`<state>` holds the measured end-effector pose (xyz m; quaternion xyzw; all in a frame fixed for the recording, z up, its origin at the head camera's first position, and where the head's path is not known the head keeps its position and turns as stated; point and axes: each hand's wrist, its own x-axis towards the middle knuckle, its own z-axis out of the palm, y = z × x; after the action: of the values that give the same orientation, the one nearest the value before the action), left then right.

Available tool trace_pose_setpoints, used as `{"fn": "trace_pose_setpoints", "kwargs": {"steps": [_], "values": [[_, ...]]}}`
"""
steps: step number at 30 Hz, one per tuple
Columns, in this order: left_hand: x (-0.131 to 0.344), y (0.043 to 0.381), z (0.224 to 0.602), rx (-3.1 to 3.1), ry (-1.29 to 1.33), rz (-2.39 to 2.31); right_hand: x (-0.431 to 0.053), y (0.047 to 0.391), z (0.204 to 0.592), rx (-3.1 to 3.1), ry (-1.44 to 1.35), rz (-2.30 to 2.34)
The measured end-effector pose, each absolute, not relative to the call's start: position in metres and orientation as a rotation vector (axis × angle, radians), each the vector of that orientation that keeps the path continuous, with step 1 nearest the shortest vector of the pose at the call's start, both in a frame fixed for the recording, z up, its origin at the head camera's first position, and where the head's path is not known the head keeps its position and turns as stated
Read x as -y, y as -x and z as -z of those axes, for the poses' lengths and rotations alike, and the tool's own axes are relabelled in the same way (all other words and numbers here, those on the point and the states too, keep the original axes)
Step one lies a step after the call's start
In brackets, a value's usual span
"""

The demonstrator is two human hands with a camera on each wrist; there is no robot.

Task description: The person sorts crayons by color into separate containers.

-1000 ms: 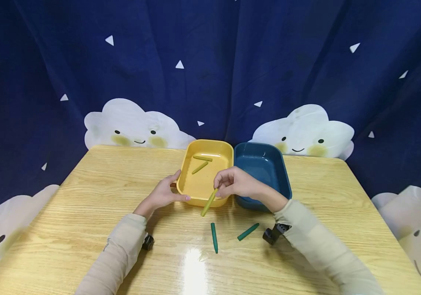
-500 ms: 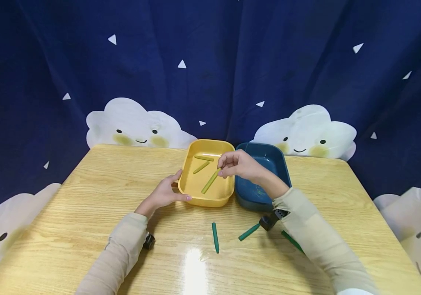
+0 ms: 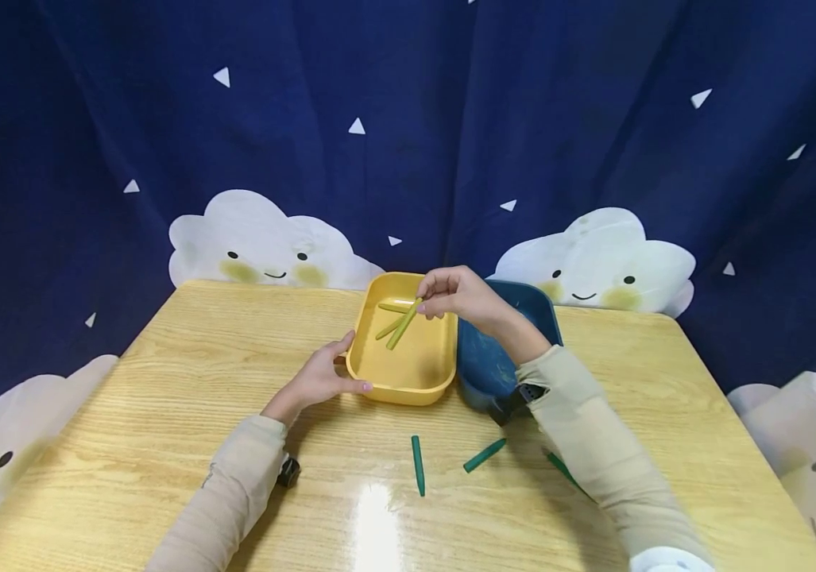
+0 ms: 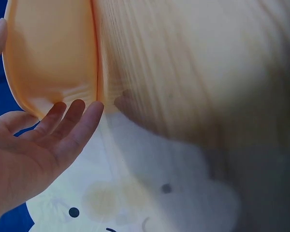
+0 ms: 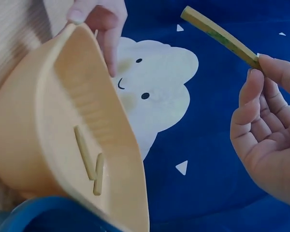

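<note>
My right hand (image 3: 459, 299) pinches a yellow crayon (image 3: 400, 332) by one end, thumb against fingers, and holds it tilted over the yellow bin (image 3: 408, 396). Green smudges mark the crayon's side in the right wrist view. Two more yellow crayons (image 5: 85, 152) lie on the bin's floor. At the bin's near left corner, my left hand (image 3: 318, 376) holds the bin, its thumb on the front rim and its fingers along the left side. The left wrist view shows these fingers (image 4: 77, 113) against the outer wall.
A dark blue bin (image 3: 481, 361) stands right beside the yellow one, partly covered by my right forearm. Three green crayons lie on the wooden table: one near the middle (image 3: 418, 466), one to its right (image 3: 485, 455), one partly under the right sleeve (image 3: 593, 437). Behind hangs a blue cloud-patterned curtain (image 3: 408, 119).
My right hand has carried the yellow crayon from over the bin's front edge farther back over its inside. A third green crayon has come into view beside the right sleeve. My left hand stays put.
</note>
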<state>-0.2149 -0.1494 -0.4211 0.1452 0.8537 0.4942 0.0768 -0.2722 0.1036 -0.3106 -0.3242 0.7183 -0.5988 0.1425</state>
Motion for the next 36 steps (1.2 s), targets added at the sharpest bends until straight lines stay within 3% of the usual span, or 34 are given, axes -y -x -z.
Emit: {"fn": "trace_pose_setpoints", "kwargs": {"steps": [23, 36], "values": [[0.151, 0.216, 0.421, -2.578, -0.433, -1.471, -0.077, 0.333, 0.337, -2.257, 0.521, 1.79], [0.149, 0.217, 0.422, -2.602, -0.422, -1.465, -0.059, 0.369, 0.375, -2.273, 0.266, 1.712]]}}
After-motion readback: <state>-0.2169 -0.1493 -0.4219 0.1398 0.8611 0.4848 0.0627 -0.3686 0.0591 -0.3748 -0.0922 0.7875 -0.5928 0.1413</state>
